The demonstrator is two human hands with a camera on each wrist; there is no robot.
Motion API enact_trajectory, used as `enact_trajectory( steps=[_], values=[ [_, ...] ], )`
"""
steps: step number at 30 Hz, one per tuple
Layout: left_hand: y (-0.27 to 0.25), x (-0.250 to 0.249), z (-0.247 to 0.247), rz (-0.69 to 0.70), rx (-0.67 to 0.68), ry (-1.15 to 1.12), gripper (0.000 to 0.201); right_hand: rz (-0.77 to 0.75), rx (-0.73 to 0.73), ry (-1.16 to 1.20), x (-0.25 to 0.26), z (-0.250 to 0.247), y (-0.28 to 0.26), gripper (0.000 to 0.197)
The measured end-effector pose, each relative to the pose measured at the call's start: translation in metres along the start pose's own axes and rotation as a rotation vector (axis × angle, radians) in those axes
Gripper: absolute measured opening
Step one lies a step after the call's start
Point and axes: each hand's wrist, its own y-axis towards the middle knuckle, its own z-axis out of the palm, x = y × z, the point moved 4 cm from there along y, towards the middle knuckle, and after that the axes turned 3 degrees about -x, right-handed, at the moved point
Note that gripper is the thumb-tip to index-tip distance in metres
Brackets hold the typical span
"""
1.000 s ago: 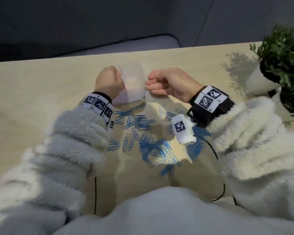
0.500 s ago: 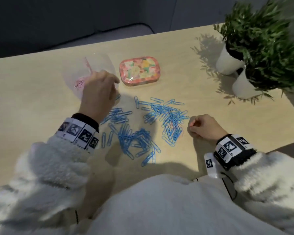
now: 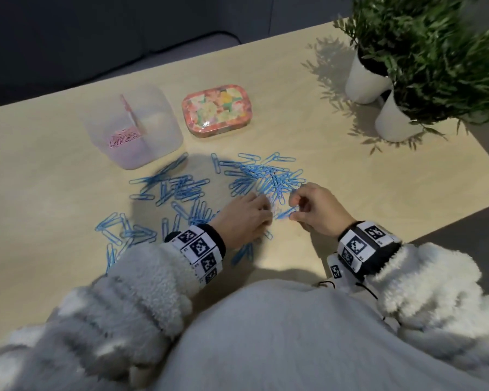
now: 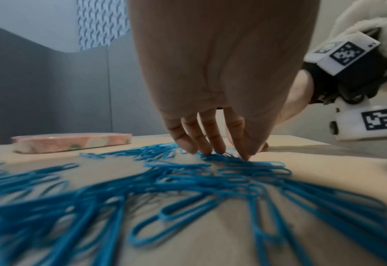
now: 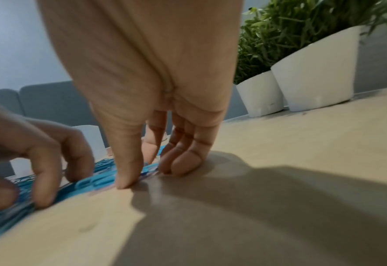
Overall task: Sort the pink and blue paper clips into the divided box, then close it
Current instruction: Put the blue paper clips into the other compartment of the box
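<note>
The translucent divided box (image 3: 164, 136) stands open at the back left, with pink paper clips (image 3: 123, 138) in its left compartment. Its floral lid (image 3: 216, 110) lies flat to the right of it. Blue paper clips (image 3: 178, 190) are strewn over the table in front. My left hand (image 3: 264, 208) reaches down with straight fingers, and in the left wrist view its fingertips (image 4: 217, 153) touch the blue pile (image 4: 188, 180). My right hand (image 3: 294, 213) pinches a blue clip (image 3: 284, 214) between thumb and fingers at the pile's near right edge. The right wrist view shows that hand (image 5: 147, 172) low on the tabletop.
Two white pots with green plants (image 3: 390, 119) stand at the back right near the table's right edge (image 3: 463, 193). A dark sofa (image 3: 96, 38) sits beyond the far edge. My fleece sleeves and lap fill the foreground.
My left hand has let go of the box and come down to the clip pile. My right hand has moved forward to the pile and closed on a blue clip.
</note>
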Motion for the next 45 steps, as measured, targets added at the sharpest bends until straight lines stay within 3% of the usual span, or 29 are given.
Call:
enact_trajectory(
  steps=[2,5,9,13,15,20,23,27,29,32,36,39,42,45],
  values=[
    [-0.006,0.008,-0.003,-0.075,-0.029,-0.007,0.028,0.01,-0.025,0.005,-0.004,-0.002,-0.002,0.03],
    [-0.008,0.013,-0.009,-0.145,-0.09,0.032,0.009,0.016,-0.042,0.02,-0.008,-0.004,-0.004,0.026],
    [0.011,0.004,-0.014,-0.181,-0.149,0.034,0.01,0.064,-0.116,-0.014,-0.017,-0.008,-0.01,0.026],
    [0.025,0.001,-0.011,-0.324,-0.021,0.014,0.025,0.18,-0.163,-0.008,-0.025,-0.011,-0.017,0.023],
    [0.023,0.005,-0.009,-0.4,-0.021,0.025,0.032,0.229,-0.168,0.002,-0.031,-0.012,-0.021,0.018],
    [0.003,0.025,-0.011,-0.49,-0.015,-0.073,0.044,0.15,-0.064,-0.118,-0.03,-0.006,-0.023,0.019],
    [-0.002,0.032,-0.016,-0.498,-0.08,-0.159,0.047,0.128,-0.107,-0.143,-0.025,-0.009,-0.025,0.012],
    [0.015,0.018,-0.017,-0.394,-0.136,-0.11,0.029,0.059,-0.222,0.204,-0.012,-0.016,-0.019,0.02],
    [0.026,0.01,-0.012,-0.384,-0.109,-0.097,0.025,-0.013,-0.146,0.239,-0.003,-0.009,-0.015,0.024],
    [0.035,0.006,-0.004,-0.391,-0.06,-0.09,0.02,-0.038,0.039,0.119,0.003,0.008,-0.011,0.011],
    [0.033,0.007,-0.004,-0.344,-0.036,-0.038,0.019,-0.066,0.092,-0.085,0.006,0.018,-0.008,0.009],
    [0.023,0.021,-0.01,-0.353,-0.073,-0.154,0.011,-0.095,0.132,-0.168,0.009,0.021,-0.009,0.011],
    [0.01,0.044,-0.02,-0.483,-0.194,-0.405,0.013,-0.108,0.119,-0.167,0.009,0.019,-0.007,0.007],
    [0.002,0.062,-0.028,-0.654,-0.227,-0.749,0.016,-0.058,0.026,-0.121,0.002,0.01,-0.003,0.013]
  ],
)
